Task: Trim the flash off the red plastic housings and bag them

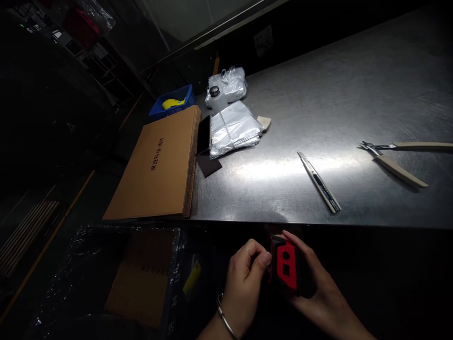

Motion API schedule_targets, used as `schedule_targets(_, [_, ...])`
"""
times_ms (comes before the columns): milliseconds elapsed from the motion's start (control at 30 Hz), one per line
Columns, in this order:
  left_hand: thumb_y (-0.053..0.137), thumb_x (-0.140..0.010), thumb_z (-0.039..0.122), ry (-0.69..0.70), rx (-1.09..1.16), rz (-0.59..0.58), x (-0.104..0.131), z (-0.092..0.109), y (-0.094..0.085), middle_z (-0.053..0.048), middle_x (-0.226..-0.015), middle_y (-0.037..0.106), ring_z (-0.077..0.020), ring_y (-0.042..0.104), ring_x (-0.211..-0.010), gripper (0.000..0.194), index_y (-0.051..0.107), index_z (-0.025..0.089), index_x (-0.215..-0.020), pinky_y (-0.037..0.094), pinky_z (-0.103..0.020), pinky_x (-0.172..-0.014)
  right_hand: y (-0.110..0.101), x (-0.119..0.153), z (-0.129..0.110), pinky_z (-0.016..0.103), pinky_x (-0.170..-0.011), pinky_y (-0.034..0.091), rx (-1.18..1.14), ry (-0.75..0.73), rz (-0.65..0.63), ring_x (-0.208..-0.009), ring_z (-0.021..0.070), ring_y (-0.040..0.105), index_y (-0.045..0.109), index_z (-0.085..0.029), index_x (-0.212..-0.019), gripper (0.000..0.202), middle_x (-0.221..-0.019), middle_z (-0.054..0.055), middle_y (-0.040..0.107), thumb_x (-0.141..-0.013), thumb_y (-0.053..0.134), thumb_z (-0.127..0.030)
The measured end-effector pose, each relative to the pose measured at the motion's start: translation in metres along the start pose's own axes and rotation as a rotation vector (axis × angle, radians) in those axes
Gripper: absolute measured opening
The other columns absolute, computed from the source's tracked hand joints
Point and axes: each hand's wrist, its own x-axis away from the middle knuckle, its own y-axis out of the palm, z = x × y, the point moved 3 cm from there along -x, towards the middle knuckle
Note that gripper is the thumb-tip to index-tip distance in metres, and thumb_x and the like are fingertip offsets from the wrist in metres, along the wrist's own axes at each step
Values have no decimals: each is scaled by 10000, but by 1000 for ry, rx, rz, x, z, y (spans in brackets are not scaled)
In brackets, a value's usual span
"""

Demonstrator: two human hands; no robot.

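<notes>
The right hand [314, 278] is clamped around a red and black device [286, 264] held just off the near edge of the metal tabletop [269, 198], and the left hand [246, 278], a bracelet [225, 315] on its wrist, has thumb and forefinger pinched together at the device's left side, perhaps on a small part, though the dim light makes that hard to tell; on the tabletop, a utility knife [319, 183] lies beyond the device, cutters [396, 160] lie open at the right, and flat cardboard [159, 165] is stacked at the left beside plastic bags [235, 127]
</notes>
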Motion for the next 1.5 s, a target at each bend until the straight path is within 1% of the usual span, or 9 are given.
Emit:
schedule_targets(167, [462, -998, 344, 65, -108, 107, 0, 0, -4, 5, -735, 548, -164, 531, -704, 270, 540, 206, -780, 408, -278, -683, 0, 0, 2, 436, -1058, 514, -29, 64, 28, -1304, 306, 569, 309, -364, -1501, 805, -1481, 81, 512, -827, 749, -349])
schedule_targets(367, [582, -944, 336, -42, 148, -1, -5, -3, 1, -15, -793, 617, -160, 561, -762, 214, 651, 163, -839, 439, -264, -720, 1, 2, 3, 451, -1069, 503, -13, 91, 52, -1319, 305, 552, 316, -388, -1495, 761, -1483, 58, 506, -850, 720, -381])
schedule_targets(567, [711, -833, 321, -124, 332, -3, -8, -5, 10, 18, -678, 544, -122, 475, -659, 245, 602, 149, -696, 389, -241, -653, 0, 5, 7, 485, -1076, 490, 62, -63, 114, -1318, 312, 534, 272, -376, -1535, 762, -1475, 69, 486, -888, 665, -296])
schedule_targets(867, [457, -985, 261, 163, -164, 141, -1, -1, 16, -5, -760, 553, -175, 527, -730, 222, 537, 207, -786, 394, -290, -695, -1, 8, 6, 482, -1110, 440, 58, -98, 174, -1338, 316, 494, 262, -370, -1534, 791, -1473, 51, 459, -870, 663, -210])
schedule_targets(1000, [445, -1009, 259, 193, -163, 203, -7, 3, 8, -4, -755, 567, -170, 553, -728, 244, 546, 211, -792, 424, -286, -698, -4, 10, 6, 441, -1058, 498, 37, -43, 193, -1304, 306, 533, 291, -365, -1513, 773, -1446, 58, 483, -862, 690, -250])
schedule_targets(1100, [483, -995, 238, 157, -42, 149, -9, 4, 8, -29, -894, 637, -177, 618, -841, 142, 618, 207, -966, 484, -291, -782, -5, 12, 8, 438, -1047, 508, 18, 14, 221, -1291, 307, 550, 324, -363, -1491, 746, -1437, 58, 500, -855, 709, -294])
schedule_targets(1233, [543, -948, 182, 79, 151, 30, -8, 1, 17, -71, -1284, 601, -181, 686, -976, 363, 534, 263, -1302, 535, -328, -872, -3, 14, 13, 447, -1036, 513, -58, 152, 233, -1280, 313, 561, 357, -356, -1466, 767, -1444, 64, 504, -813, 760, -354])
schedule_targets(1367, [616, -942, 275, 71, 203, 82, -14, -1, 16, -22, -930, 679, -162, 670, -828, 79, 622, 198, -927, 516, -273, -779, -7, 11, 9, 455, -1044, 503, -172, 271, 278, -1282, 319, 559, 415, -335, -1424, 780, -1420, 70, 530, -752, 807, -395])
schedule_targets(1500, [565, -979, 335, 82, 103, 63, -21, -2, 12, -18, -755, 671, -161, 616, -769, 288, 660, 175, -759, 473, -260, -754, -13, 7, 1, 406, -1016, 520, -541, 515, 222, -1232, 307, 606, 441, -327, -1414, 871, -1356, 66, 617, -662, 874, -401])
